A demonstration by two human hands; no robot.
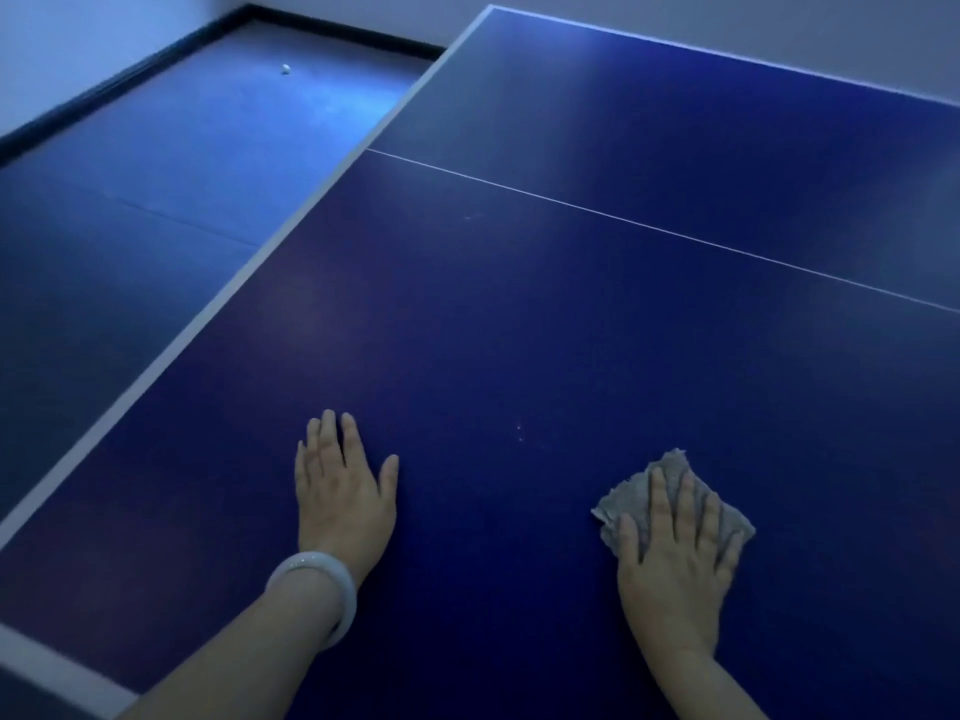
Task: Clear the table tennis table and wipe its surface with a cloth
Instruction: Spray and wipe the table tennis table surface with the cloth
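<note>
One cloth (675,504), right hand (678,556) pressing

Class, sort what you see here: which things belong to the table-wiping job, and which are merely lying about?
Job:
- crumpled grey cloth, pressed under the right hand
- dark blue table tennis table
- left hand, flat on the table

Lying about:
- small white ball on the blue floor
- white bangle on the left wrist

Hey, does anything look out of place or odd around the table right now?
One thing: a small white ball lies on the floor near the far wall, off the table. A few pale specks mark the surface ahead of the hands. Otherwise the right hand presses the grey cloth flat, and the left hand rests open.
</note>
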